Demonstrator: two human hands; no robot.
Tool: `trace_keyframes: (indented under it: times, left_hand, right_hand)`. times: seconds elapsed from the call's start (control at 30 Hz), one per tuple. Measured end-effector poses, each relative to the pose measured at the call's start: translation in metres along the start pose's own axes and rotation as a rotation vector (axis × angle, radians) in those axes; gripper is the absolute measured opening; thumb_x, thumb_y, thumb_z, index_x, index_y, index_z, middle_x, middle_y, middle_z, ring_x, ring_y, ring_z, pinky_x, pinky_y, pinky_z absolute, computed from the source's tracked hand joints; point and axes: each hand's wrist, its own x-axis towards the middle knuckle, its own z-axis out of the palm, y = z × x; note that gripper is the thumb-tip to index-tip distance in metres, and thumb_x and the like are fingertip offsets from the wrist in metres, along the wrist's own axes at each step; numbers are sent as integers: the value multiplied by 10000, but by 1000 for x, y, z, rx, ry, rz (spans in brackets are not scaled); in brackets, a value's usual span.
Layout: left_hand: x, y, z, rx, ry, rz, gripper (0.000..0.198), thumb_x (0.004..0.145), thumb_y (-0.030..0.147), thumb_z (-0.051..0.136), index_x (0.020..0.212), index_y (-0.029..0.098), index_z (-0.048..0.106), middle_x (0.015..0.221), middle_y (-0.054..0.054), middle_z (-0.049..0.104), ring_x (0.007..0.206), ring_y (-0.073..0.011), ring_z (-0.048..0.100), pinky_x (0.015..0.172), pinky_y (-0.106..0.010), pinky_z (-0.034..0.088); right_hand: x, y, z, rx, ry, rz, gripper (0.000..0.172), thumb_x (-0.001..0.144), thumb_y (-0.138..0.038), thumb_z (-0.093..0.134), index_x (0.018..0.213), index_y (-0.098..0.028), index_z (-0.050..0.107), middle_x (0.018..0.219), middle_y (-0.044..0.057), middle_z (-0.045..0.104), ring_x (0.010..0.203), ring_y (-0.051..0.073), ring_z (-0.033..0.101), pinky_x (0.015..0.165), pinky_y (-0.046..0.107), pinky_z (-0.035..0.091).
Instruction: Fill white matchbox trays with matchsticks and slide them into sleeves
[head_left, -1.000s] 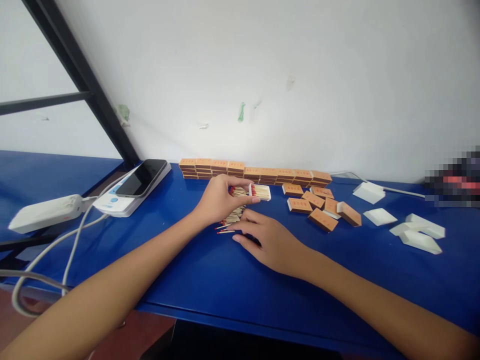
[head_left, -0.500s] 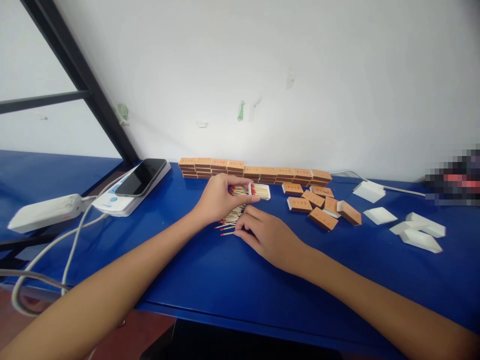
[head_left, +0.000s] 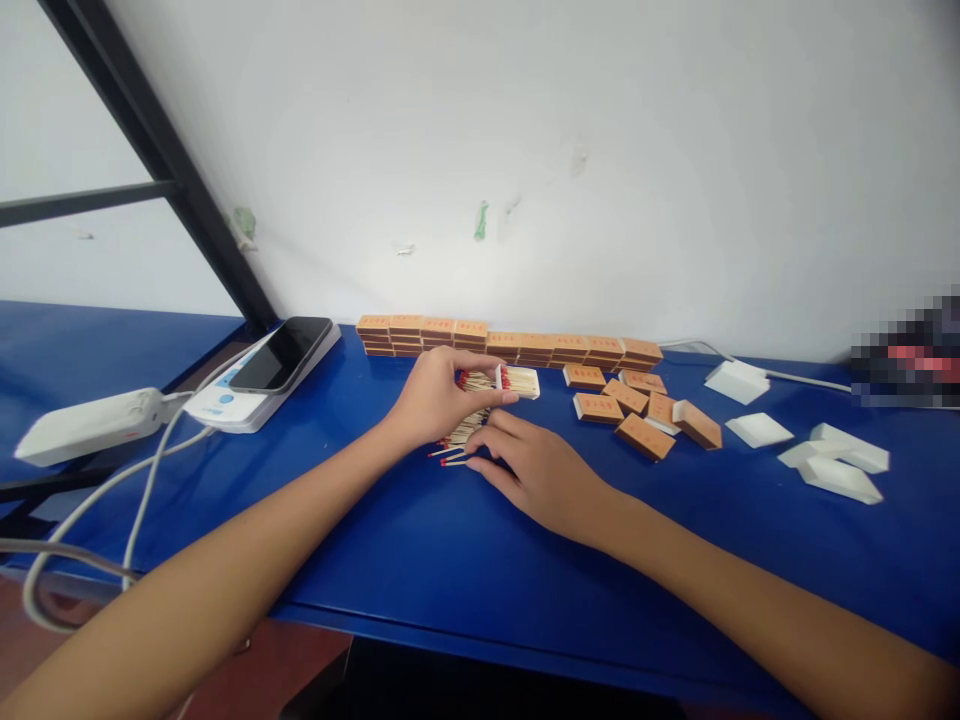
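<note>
Between thumb and fingers, my left hand [head_left: 433, 394] grips a white matchbox tray [head_left: 529, 383] filled with red-tipped matches. A heap of loose matches [head_left: 463, 432] lies on the blue table under and between my hands, partly covered by them. My right hand [head_left: 529, 470] is at the near edge of this heap, thumb and forefinger pinched on the end of a match [head_left: 454, 462] whose red head points left. Its other fingers curl over the heap.
Closed orange matchboxes [head_left: 525, 347] are stacked in a row along the wall. Several loose orange covers [head_left: 646, 438] lie right of my hands, with white trays [head_left: 759, 430] farther right. At left are a phone [head_left: 282, 354] on a white device, a power bank [head_left: 94, 427] and cables.
My right thumb and fingertips have shifted slightly left and up on the match at the near edge of the heap. The left hand and its tray have stayed in place.
</note>
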Motion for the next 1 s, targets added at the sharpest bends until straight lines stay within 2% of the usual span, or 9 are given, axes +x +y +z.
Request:
trace_keyframes:
  times: [0.13,0.27,0.37,0.5,0.67,0.8,0.9,1.0]
  left_hand:
    - [0,0,0,-10,-7,2,246,773,361,892,970,224,836,1088,-52,813,1051,-241,745,926,-343,573]
    - [1,-3,1,7,6,2,286,769,357,896,1014,222,837,1063,-51,816,1016,-238,750,919,-336,572]
    - [2,-6,2,15,15,6,295,761,338,901,1025,220,839,1047,-54,818,992,-231,752,906,-324,569]
    - [1,-7,3,17,-7,-4,315,739,327,915,1031,236,843,1059,-44,817,995,-229,745,866,-307,549]
    - [1,-9,6,14,-39,-40,431,733,477,906,1083,237,836,1041,-46,814,942,-239,725,758,-309,527]
    - [1,-7,7,-12,-51,-8,423,742,490,898,1068,228,837,985,-46,813,878,-215,710,760,-315,525]
    - [0,-3,7,-49,-58,-19,435,727,458,917,1085,227,831,1035,-52,814,895,-211,718,791,-326,537]
    - [-1,0,7,-71,-68,-35,441,713,426,933,1095,232,826,1100,-59,808,1002,-235,728,892,-356,550]
  right_hand:
    - [0,-1,-2,-4,-37,14,93,1022,-172,573,971,-190,649,977,51,653,802,183,635,723,321,492]
    - [-3,0,-16,19,-49,-9,102,1038,-176,552,969,-195,625,994,51,658,824,179,642,745,312,496]
    - [-6,10,-34,10,87,22,120,1057,-231,538,975,-206,623,984,48,638,802,173,625,714,302,470]
    - [-7,33,-48,-69,311,140,100,1038,-245,553,977,-204,620,918,42,599,774,184,588,677,312,428]
    - [-8,43,-49,-82,298,161,88,1012,-228,564,959,-205,631,908,39,589,746,179,564,675,318,417]
    - [-8,38,-48,-75,306,131,99,1005,-233,571,965,-201,656,898,36,584,729,170,548,675,321,416]
    - [-8,37,-51,-48,328,160,100,990,-256,592,946,-210,670,873,27,580,708,166,536,660,319,414]
    - [-6,45,-62,-41,369,203,119,974,-291,608,914,-218,681,826,18,575,677,161,529,640,316,417]
